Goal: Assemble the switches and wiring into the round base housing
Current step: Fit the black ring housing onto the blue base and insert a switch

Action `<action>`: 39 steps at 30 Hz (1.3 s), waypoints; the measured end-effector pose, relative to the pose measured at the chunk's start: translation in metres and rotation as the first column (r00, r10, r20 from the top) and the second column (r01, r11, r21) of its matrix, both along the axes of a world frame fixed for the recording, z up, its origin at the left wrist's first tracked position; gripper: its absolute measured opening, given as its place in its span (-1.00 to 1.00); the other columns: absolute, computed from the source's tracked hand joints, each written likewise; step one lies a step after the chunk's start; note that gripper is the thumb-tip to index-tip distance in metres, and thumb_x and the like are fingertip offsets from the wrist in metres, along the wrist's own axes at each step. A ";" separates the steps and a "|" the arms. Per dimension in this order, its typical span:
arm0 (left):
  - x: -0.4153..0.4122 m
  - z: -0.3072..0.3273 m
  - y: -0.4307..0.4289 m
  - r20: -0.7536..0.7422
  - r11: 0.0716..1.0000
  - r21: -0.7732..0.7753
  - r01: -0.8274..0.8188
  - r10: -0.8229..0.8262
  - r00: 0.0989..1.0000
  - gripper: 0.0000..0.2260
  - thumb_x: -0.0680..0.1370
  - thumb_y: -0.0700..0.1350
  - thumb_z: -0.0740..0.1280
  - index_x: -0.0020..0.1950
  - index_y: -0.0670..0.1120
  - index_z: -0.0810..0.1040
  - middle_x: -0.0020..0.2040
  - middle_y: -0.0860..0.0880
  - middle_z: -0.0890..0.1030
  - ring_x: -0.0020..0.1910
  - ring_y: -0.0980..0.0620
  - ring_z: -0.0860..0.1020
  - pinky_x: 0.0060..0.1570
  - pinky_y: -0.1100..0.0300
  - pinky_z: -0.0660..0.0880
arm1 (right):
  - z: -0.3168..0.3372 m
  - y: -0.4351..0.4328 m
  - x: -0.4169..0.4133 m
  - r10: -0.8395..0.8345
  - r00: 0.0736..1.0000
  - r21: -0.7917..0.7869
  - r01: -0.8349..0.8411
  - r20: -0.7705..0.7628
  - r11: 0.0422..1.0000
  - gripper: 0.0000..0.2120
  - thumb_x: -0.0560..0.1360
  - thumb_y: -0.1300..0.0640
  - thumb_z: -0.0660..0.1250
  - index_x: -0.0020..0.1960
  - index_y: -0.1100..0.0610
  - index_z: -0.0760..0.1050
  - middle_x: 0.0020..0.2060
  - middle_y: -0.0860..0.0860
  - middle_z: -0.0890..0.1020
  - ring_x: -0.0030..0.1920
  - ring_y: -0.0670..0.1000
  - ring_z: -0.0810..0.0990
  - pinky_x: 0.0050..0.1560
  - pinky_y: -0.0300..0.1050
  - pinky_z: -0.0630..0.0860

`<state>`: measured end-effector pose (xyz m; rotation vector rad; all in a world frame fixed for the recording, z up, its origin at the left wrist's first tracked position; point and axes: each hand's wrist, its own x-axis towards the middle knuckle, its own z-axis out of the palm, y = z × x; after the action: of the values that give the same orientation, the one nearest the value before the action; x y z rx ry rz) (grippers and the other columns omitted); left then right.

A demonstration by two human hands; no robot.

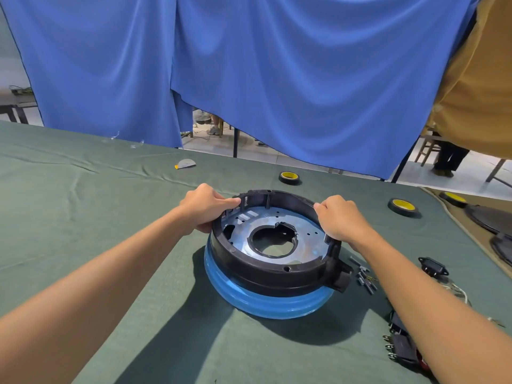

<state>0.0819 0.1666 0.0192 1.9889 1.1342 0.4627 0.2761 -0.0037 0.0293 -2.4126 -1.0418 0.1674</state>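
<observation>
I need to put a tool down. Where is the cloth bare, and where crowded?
Bare: green cloth left of the housing, and in front between the forearms. Crowded: right of it, small connectors, black socket, switches with wires.

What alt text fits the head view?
A left hand and right hand grip opposite rim edges of a round black housing with a blue base, on a green tablecloth. Loose switches, wires and small connectors lie to its right; tape rolls sit beyond.

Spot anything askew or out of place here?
The round base housing looks tilted, not flat on the cloth; left hand and right hand grip its rim. Switches and small parts lie loose to its right. No damage visible.
</observation>
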 end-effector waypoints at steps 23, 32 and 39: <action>0.012 -0.008 -0.011 0.070 0.990 0.141 0.011 -0.021 0.997 -0.65 0.58 0.04 0.31 -0.11 -0.23 0.67 -0.29 -0.12 0.57 -0.28 -0.04 0.46 -0.30 0.17 0.35 | 0.006 -0.019 -0.002 0.007 0.996 0.074 0.000 -0.085 0.997 -0.63 0.64 0.09 0.17 0.10 0.40 0.55 -0.20 0.24 0.62 -0.21 0.13 0.52 -0.17 0.00 0.46; 0.004 -0.007 -0.014 0.084 0.992 0.123 0.005 -0.015 0.996 -0.63 0.59 0.01 0.32 -0.15 -0.30 0.63 -0.38 -0.11 0.48 -0.36 -0.05 0.44 -0.34 0.09 0.58 | 0.018 -0.007 0.007 0.010 1.000 0.020 -0.011 0.018 1.000 -0.64 0.63 0.16 0.18 -0.10 0.44 0.54 -0.47 0.13 0.43 -0.40 0.05 0.31 -0.36 -0.11 0.26; 0.005 -0.008 -0.014 0.052 0.988 0.154 0.023 -0.032 0.998 -0.67 0.57 0.03 0.32 -0.33 -0.11 0.43 -0.45 -0.06 0.31 -0.37 -0.06 0.32 -0.30 0.18 0.35 | 0.013 -0.011 0.006 0.001 1.000 -0.022 -0.001 0.015 1.000 -0.68 0.62 0.16 0.19 0.08 0.43 0.55 -0.28 0.23 0.62 -0.32 0.08 0.39 -0.32 -0.08 0.31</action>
<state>0.0871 0.1521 0.0116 2.1081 1.0636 0.6019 0.2823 -0.0145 0.0422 -2.4368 -1.0533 0.1626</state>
